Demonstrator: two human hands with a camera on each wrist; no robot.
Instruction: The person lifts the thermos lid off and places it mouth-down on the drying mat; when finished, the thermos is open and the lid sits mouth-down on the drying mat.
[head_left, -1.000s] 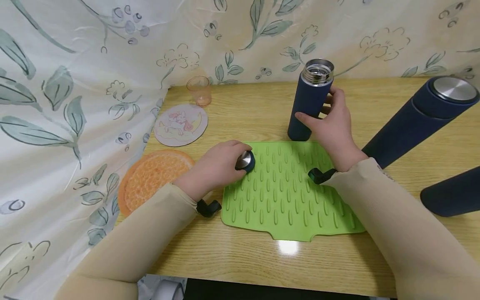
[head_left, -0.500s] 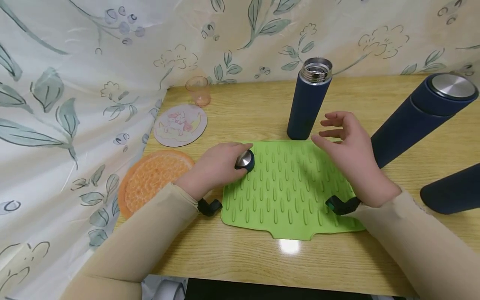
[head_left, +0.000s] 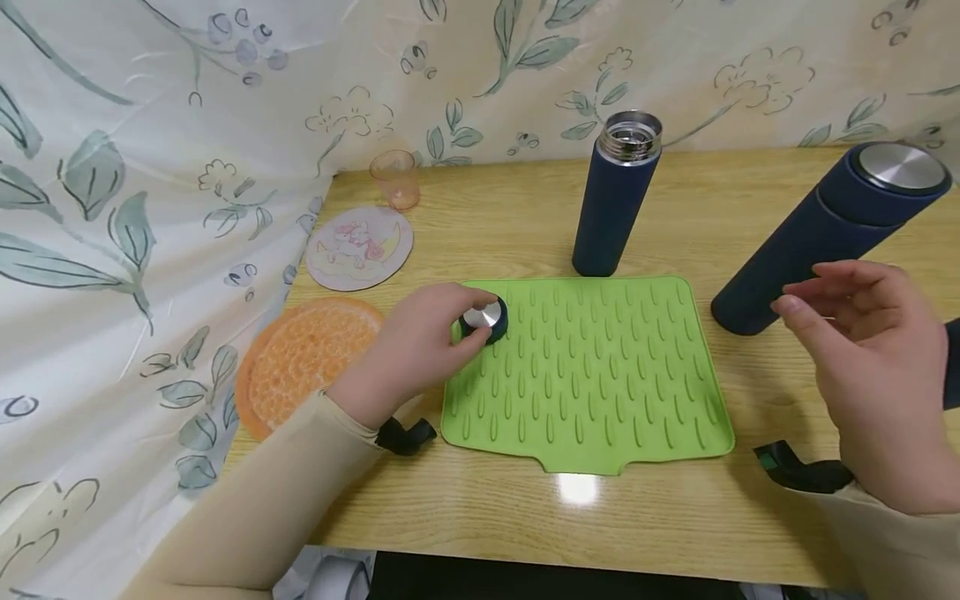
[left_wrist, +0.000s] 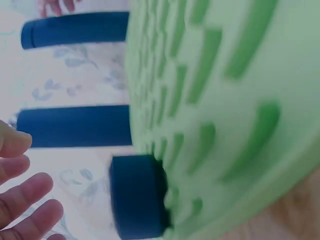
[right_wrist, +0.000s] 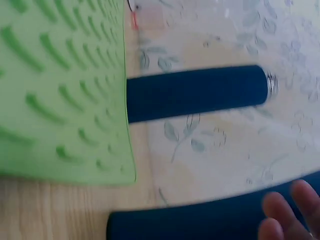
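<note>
A dark blue flask lid (head_left: 487, 317) with a steel top rests on the green ridged mat (head_left: 585, 375), at its far left corner. Just above it hovers my left hand (head_left: 416, 346); the left wrist view has the fingers (left_wrist: 40, 185) relaxed and apart from the lid. Behind the mat an uncapped blue flask (head_left: 615, 208) stands upright, its steel neck showing. To the right is a capped blue flask (head_left: 817, 221). My right hand (head_left: 881, 375) is in front of that one, fingers loosely bent around nothing; whether they touch it cannot be told.
Part of another dark blue flask (head_left: 952, 367) shows at the right edge, behind the right hand. On the left lie an orange round mat (head_left: 307, 358) and a pink-and-white round coaster (head_left: 360, 248). A clear pinkish cup (head_left: 397, 182) stands at the back left.
My right hand has let go of the uncapped flask and moved right to the capped one. The left hand's fingers have loosened from the lid, drawing slightly left.
</note>
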